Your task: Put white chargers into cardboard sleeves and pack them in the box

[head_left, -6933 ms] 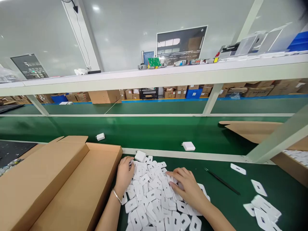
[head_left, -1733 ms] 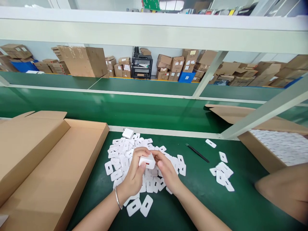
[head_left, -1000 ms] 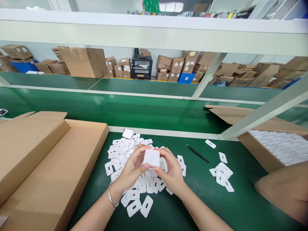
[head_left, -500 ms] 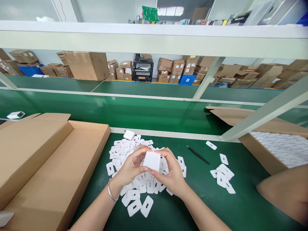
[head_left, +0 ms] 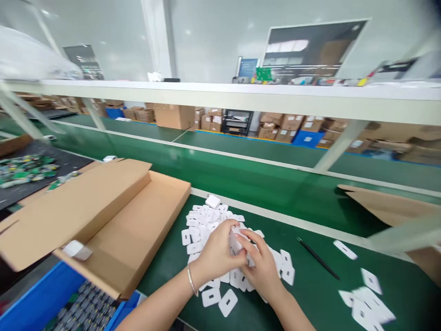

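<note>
White block [head_left: 236, 243] between the fingers of both hands [head_left: 248, 255].

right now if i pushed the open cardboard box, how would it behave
The box is probably light for its size, being thin-walled with a mostly bare inside. Its wide lid may flex or swing at the crease. The small white block at its near corner might slide.

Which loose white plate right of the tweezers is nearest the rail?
The plate lying by itself close to the rail; the others right of the tweezers lie nearer the person.
</note>
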The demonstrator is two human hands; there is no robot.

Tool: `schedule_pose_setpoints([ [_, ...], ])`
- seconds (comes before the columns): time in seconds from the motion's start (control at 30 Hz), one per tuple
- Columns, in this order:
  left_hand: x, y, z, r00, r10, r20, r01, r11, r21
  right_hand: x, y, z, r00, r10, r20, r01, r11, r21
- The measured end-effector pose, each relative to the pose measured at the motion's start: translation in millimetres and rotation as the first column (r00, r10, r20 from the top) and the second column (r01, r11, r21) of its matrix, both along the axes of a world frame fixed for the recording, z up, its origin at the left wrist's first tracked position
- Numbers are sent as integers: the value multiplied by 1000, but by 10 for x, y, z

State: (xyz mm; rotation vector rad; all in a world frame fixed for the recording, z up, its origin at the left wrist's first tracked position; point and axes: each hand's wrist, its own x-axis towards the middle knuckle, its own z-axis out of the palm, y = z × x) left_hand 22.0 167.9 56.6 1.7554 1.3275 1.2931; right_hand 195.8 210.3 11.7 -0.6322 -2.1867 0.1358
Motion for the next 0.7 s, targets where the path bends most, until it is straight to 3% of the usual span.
schedule_pose_setpoints([
  [0.1,-194,-255,140,991,137,-6,-137,991,-2,-14,-12,28,994,49,94,-49,999,-6],
  [0.2,-697,-607,286,930,363,-51,-362,932,25,10,57,43,991,-83,105,83,997,3],
  [0.27,-1172,-851,359,829,538,-153,-537,842,52,43,132,30,976,-193,105,193,981,13],
  [0.3,-1437,-962,382,737,629,-249,-629,772,90,64,171,17,965,-242,105,243,970,10],
  [0.37,-1974,-1148,395,558,692,-458,-705,686,177,111,247,-22,941,-322,106,324,946,-11],
  [0.43,-2453,-1284,370,404,630,-663,-763,632,136,167,324,-83,919,-375,121,382,924,-35],
  [0.53,-2928,-1438,302,369,341,-864,-732,679,-45,254,444,-217,889,-429,163,442,895,-57],
  [0.63,-3107,-1552,223,349,251,-903,-719,690,-86,319,543,-356,877,-443,188,461,885,-67],
  [0.7,-3140,-1592,159,307,264,-914,-759,648,-67,332,571,-409,873,-442,206,465,882,-80],
])
